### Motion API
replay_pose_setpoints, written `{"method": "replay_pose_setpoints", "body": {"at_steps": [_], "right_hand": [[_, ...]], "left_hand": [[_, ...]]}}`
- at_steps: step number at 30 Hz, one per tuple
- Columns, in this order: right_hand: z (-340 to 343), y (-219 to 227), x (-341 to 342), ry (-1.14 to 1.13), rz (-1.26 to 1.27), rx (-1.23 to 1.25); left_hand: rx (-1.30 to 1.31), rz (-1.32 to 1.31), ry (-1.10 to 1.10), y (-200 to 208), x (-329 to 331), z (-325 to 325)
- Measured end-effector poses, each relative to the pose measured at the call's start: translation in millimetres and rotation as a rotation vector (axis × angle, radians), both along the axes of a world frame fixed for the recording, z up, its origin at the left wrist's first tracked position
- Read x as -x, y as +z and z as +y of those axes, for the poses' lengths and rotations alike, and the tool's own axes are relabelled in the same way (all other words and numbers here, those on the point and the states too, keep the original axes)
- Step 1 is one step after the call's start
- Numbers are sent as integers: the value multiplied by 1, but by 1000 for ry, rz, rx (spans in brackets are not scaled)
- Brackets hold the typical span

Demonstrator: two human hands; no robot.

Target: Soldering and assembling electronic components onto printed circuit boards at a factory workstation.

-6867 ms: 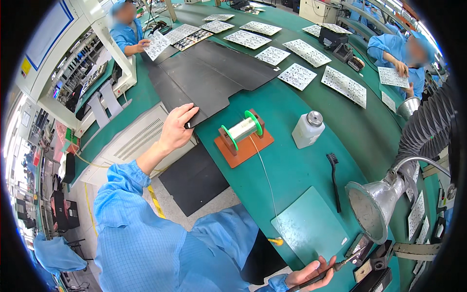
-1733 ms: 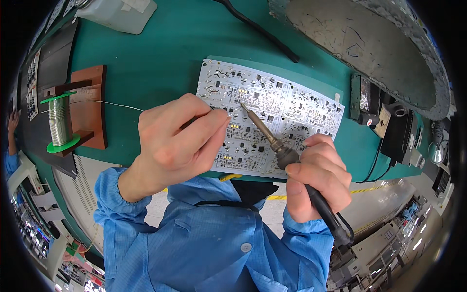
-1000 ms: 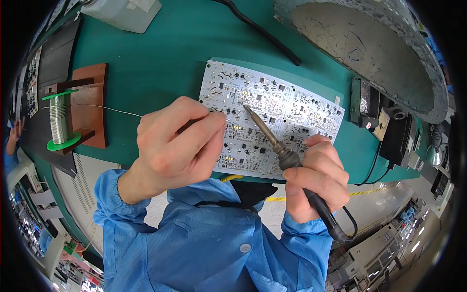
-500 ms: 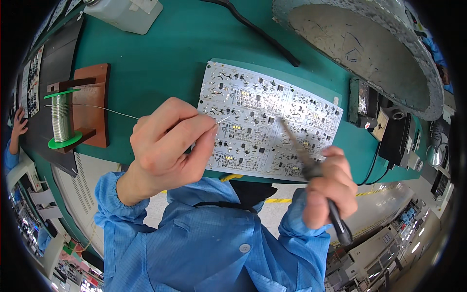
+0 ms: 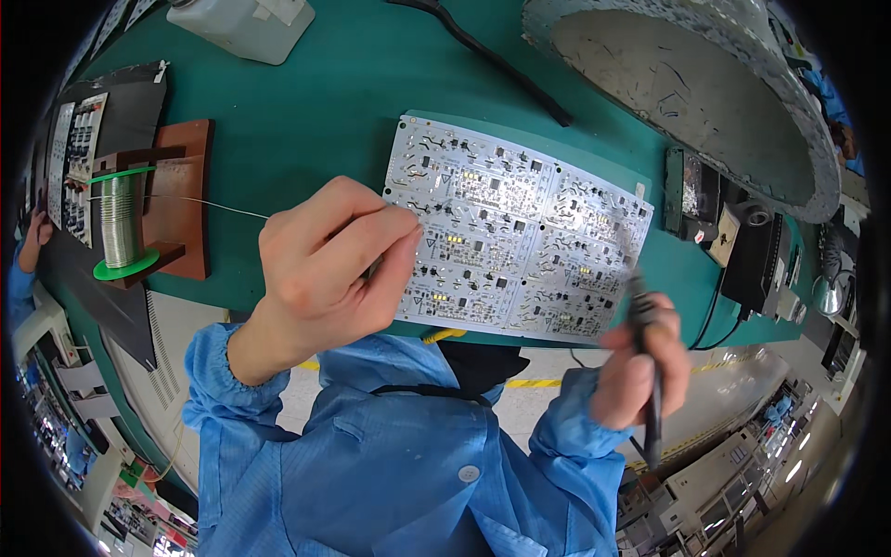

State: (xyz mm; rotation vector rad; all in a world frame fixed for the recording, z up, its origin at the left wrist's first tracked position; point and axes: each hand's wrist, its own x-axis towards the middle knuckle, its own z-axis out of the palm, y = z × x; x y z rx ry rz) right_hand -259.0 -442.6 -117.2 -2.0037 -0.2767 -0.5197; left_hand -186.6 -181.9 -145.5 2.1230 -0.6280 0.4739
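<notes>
A white circuit board panel with rows of small parts lies on the green mat. Over its left edge, my left hand is closed in a pinch on a thin solder wire. That wire runs back to a spool with green flanges; its tip is hidden by my fingers. Near the panel's lower right corner, my right hand is wrapped round a soldering iron with a black handle. The iron's front end is blurred and points away from me; whether it touches the panel I cannot tell.
The spool sits in a brown stand. A white plastic bottle and a black hose-like piece lie farther back. A big grey duct hood hangs at the far right, above a soldering station with black cables.
My right hand has swung the iron from the panel's middle toward its right edge, turning it more upright. My left hand barely moved; the wire tip beyond its fingers no longer shows.
</notes>
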Motion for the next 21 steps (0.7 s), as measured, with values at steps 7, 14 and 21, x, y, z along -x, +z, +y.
{"method": "replay_pose_setpoints", "body": {"at_steps": [7,14,21], "right_hand": [[47,0,-19,143,27,28],[50,-5,-24,174,62,3],[53,-8,-21,159,-13,-65]], "left_hand": [[3,-18,15,0,-3,0],[10,-11,18,0,-2,1],[20,34,-19,1,0,-3]]}}
